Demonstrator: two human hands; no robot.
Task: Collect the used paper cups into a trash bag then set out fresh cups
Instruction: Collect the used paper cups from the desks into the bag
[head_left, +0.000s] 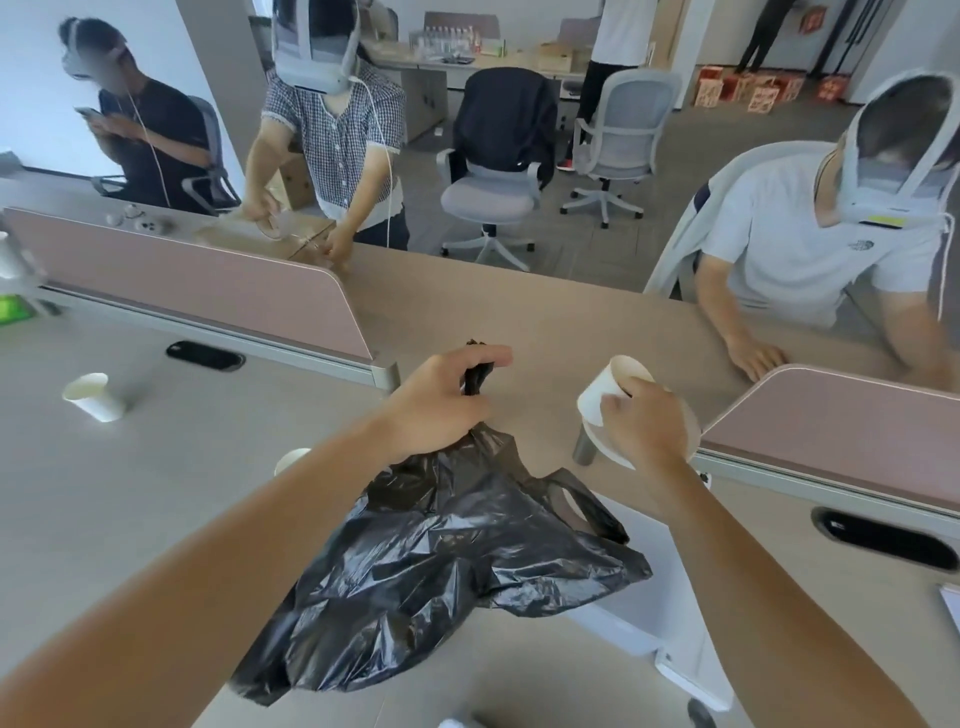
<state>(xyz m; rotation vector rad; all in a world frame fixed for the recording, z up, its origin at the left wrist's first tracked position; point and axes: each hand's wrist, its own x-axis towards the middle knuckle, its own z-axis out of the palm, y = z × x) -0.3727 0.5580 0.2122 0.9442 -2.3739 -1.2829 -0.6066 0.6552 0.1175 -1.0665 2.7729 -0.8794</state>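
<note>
Left hand grips the bag by its handle; right hand holds a cup. We're mid-collection; next, open the bag's mouth and drop it in.

The left hand and right hand were left bare, as were the forearms, seen at seven and five o'clock.

Bare beige desktop is offered between a standing white paper cup and a hanging black plastic bag. Beyond, passage is barred by two pink partition screens, except through the gap between them.
</note>
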